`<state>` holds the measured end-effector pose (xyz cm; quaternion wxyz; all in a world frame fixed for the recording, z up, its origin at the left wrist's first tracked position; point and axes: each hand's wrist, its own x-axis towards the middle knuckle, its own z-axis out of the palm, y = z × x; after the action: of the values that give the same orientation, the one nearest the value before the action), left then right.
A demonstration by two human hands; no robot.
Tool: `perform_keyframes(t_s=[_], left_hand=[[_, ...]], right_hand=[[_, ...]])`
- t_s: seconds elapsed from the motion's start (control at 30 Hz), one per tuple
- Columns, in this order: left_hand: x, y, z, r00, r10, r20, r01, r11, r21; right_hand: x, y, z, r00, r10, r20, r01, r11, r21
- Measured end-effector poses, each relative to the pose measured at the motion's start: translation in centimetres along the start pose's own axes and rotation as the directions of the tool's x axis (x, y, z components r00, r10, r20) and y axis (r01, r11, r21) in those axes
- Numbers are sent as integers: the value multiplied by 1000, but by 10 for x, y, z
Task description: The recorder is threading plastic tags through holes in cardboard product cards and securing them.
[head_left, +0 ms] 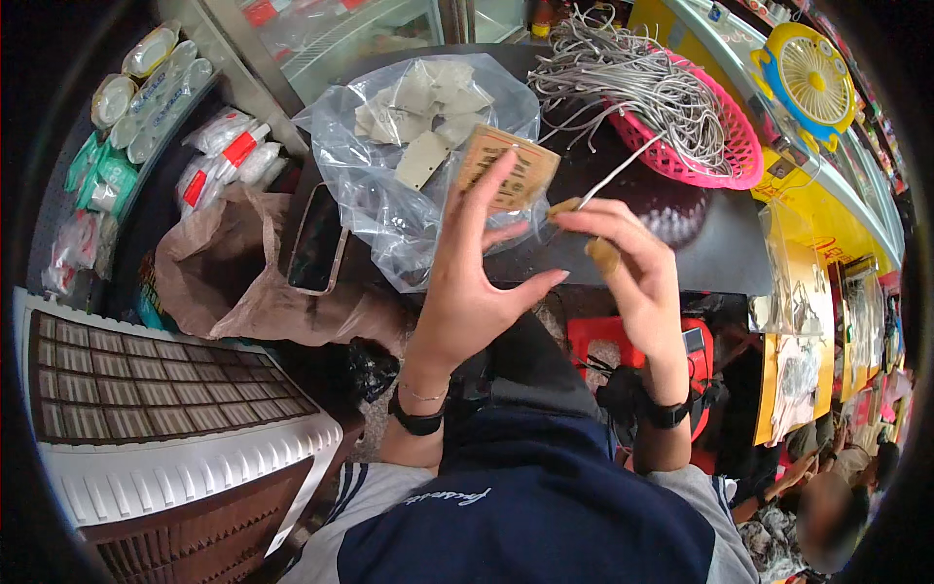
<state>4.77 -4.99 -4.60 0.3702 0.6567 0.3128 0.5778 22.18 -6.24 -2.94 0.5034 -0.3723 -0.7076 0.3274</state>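
Observation:
A tan printed card (530,173) is held up at the fingers of my left hand (472,282), whose thumb is stretched out apart from it. My right hand (632,268) has tan finger covers on the thumb and a fingertip. A grey cord (615,175) runs from its fingertips up toward a pile of similar cords (632,88). Exactly how the fingers pinch the cord is partly hidden. Beyond my left hand, a large clear plastic bag (375,209) lies spread on the dark table (725,258), with several pale cards (428,97) on it.
A pink basket (735,127) holds part of the cord pile. A phone (317,238) lies at the table's left, beside a brown bag (233,258). An air cooler (185,419) stands at lower left. A yellow and blue fan (808,83) is at far right; a red stool (589,336) is below the table.

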Motion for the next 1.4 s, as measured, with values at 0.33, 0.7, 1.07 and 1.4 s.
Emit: perform_keyframes(t_s=[0.33, 0.7, 1.07, 1.4], left_hand=[[-9, 28, -27, 962, -206, 177, 247, 935, -254], [-29, 64, -94, 739, -564, 369, 614, 789, -24], [-43, 60, -126, 728, -624, 284, 643, 765, 33], [-29, 53, -108, 890, -316, 327, 285, 948, 141]], right_hand=[[-20, -27, 5, 998, -27, 60, -6, 868, 497], [-20, 0, -49, 890, 26, -456, 190, 887, 422], [-34, 8, -108, 668, 73, -740, 327, 865, 380], [-39, -16, -86, 838, -47, -544, 274, 898, 344]])
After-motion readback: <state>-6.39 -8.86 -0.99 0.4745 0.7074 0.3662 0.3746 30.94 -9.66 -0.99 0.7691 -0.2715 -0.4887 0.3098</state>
